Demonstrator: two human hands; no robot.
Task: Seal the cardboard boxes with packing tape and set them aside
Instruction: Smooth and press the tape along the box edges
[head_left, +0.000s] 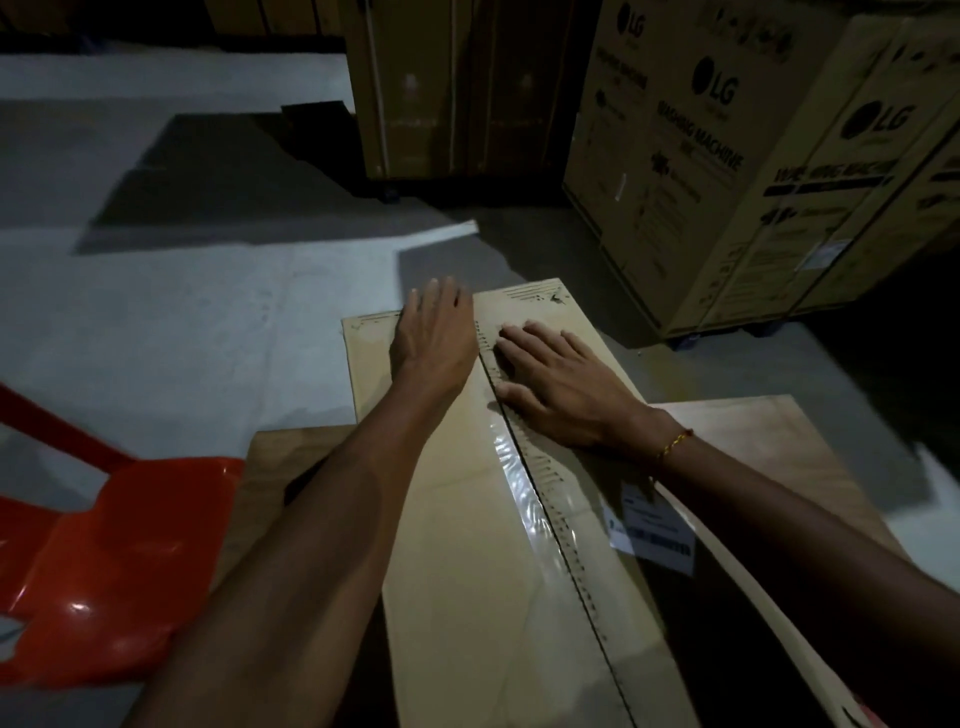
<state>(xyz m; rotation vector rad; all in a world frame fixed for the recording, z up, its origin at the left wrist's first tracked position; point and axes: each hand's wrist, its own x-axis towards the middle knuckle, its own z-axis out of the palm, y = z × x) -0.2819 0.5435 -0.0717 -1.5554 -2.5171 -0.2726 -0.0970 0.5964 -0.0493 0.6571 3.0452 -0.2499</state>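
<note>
At the frame's centre, a closed cardboard box (467, 545) lies with its flap seam running from about 12 o'clock to 5 o'clock, a strip of clear packing tape (524, 493) laid along it. Both hands press flat at the far end, fingers straight and holding nothing: the left hand (434, 338) lies on the flap just left of the seam, the right hand (556, 382) just right, its fingertips (511, 335) touching the seam. A red plastic chair (104, 561) stands at 8 o'clock and printed washing machine cartons (727, 171) at 2 o'clock.
</note>
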